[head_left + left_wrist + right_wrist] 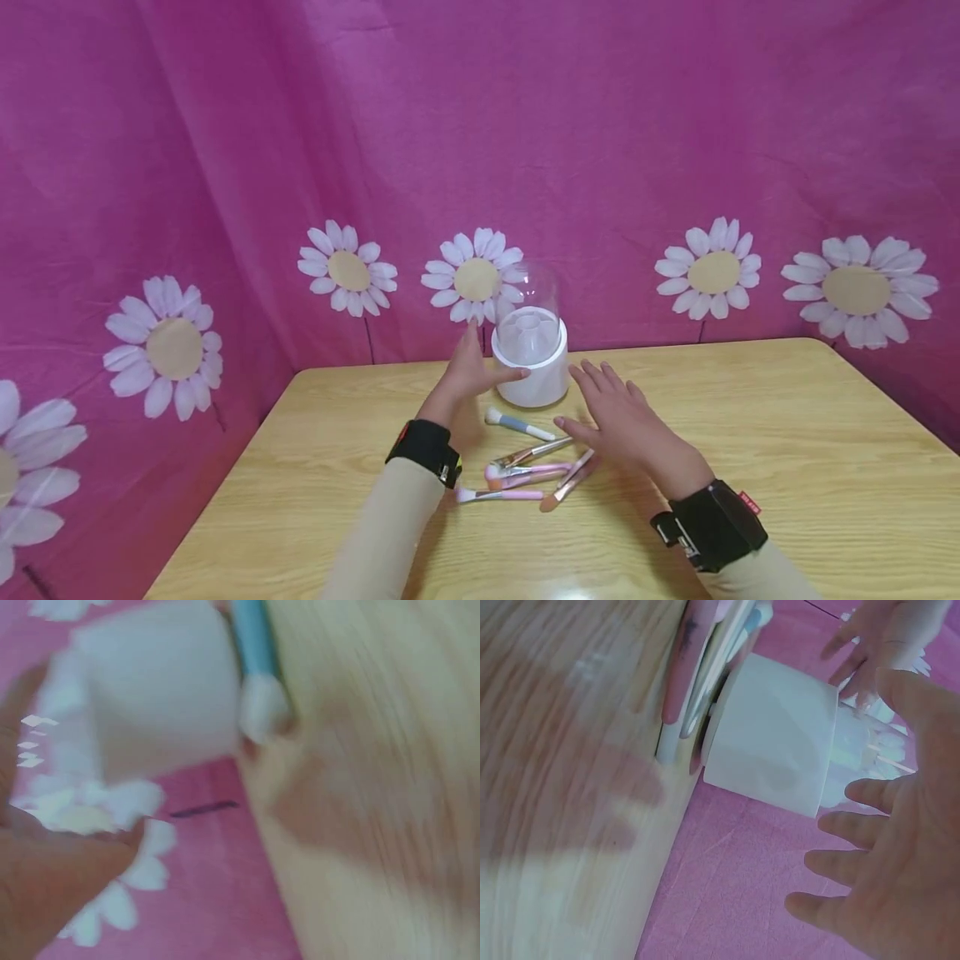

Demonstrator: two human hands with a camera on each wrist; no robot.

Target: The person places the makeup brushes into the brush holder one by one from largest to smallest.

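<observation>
A round white brush holder [534, 385] with a clear domed lid [528, 287] stands upright near the back of the table. At its left side is my left hand [471, 371], thumb spread in front of the white base and fingers straight. My right hand [626, 417] is to its right, fingers extended and apart, holding nothing. In the right wrist view, a gap shows between the holder [772, 735] and the right fingers. Several makeup brushes lie in a loose pile before the holder, among them a blue-and-white one [517, 423] and a pink-handled one [502, 495].
The wooden table [300, 500] ends at a pink cloth backdrop [585, 167] printed with large white daisies. Black straps with small cameras sit on both wrists. The brushes lie between the two forearms.
</observation>
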